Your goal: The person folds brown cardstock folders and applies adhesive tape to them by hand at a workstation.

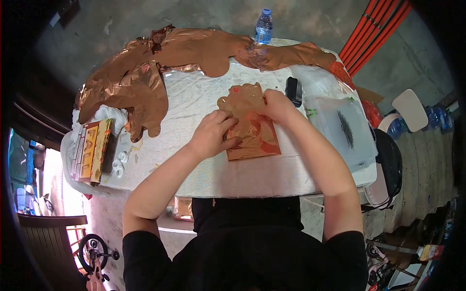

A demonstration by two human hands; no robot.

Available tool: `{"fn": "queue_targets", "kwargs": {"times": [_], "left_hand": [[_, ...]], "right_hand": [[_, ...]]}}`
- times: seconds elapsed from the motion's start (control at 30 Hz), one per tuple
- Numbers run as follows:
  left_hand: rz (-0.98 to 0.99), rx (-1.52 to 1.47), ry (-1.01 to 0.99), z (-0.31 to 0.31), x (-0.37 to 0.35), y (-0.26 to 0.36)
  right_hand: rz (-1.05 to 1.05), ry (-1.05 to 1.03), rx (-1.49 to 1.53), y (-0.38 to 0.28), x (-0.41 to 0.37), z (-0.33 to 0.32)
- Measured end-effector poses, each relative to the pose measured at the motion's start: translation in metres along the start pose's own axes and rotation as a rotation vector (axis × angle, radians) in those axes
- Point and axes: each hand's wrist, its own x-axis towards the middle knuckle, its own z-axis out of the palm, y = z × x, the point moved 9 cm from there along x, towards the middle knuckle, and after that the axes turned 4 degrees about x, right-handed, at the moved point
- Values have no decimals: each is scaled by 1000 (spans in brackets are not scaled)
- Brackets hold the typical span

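While flattening seemed underway, the left hand (212, 134) and right hand (275, 104) each kept a pinching grip on a folded copper foil balloon (255, 138) lying mid-tabletop (204, 97) (silvery cover); a further fold probably called for even pressure.

round table (204, 177), copper foil balloons (145, 77), water bottle (263, 26), plastic bags (340, 128), boxes (90, 150)

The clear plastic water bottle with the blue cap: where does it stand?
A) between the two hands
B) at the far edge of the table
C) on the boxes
B: the clear plastic water bottle stands behind the crumpled copper foil sheet at the table's far edge.
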Motion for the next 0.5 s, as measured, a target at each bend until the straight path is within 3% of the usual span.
{"fn": "queue_targets", "kwargs": {"times": [0.03, 0.1, 0.2, 0.4, 0.5], "left_hand": [[0, -7, 5, -1, 0, 0], [-2, -5, 4, -1, 0, -1], [-14, -17, -1, -1, 1, -2], [-13, -48, 9, 0, 0, -3], [-25, -67, 6, -1, 0, -4]], "right_hand": [[-3, 2, -1, 4, 13, -1], [344, -345, 275, 37, 22, 29], [468, -423, 436, 52, 23, 31], [494, -582, 753, 47, 20, 38], [469, -630, 729, 47, 23, 47]]}}
